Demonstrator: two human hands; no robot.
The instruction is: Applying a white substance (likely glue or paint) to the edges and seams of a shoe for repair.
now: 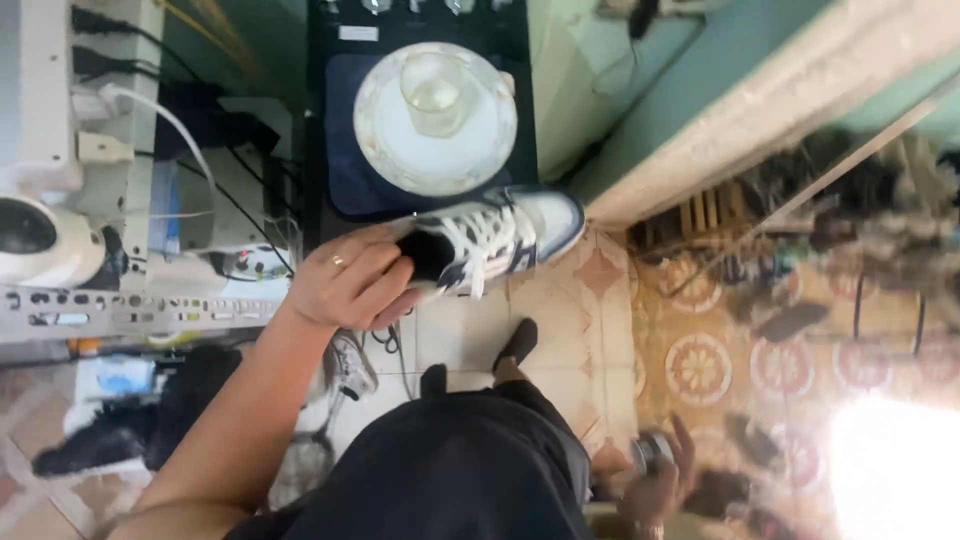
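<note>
My left hand (352,280) grips the heel of a white sneaker (495,238) with dark trim and white laces, holding it in the air with its toe pointing right. The shoe hangs just below a round white plate (380,130) that carries a clear glass jar (436,92). My right hand (662,478) is low at the bottom right, its fingers curled around a small grey round object (650,452). My dark-clothed legs and black shoes (518,342) fill the bottom centre.
A white machine (60,200) with cables stands at the left. The plate rests on a dark blue pad on a black unit (345,190). Another sneaker (350,365) lies on the tiled floor. A pale ledge (760,110) runs diagonally at the right above patterned tiles (700,365).
</note>
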